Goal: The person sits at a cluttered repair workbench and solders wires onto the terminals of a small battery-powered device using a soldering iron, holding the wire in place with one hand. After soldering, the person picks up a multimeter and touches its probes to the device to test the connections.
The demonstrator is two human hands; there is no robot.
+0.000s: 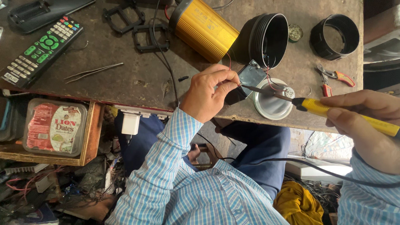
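Note:
My left hand pinches a small black part with a thin red wire against a little grey circuit board near the table's front edge. My right hand grips a yellow-handled soldering iron; its metal tip reaches left to the board, just above a silver reflector dish. Wires run from the board into a black flashlight head attached to a gold ribbed body lying on the table.
A black threaded ring and red-handled cutters lie at the right. Tweezers, a remote control and black plastic frames lie at the left. An open drawer holds a plastic food box.

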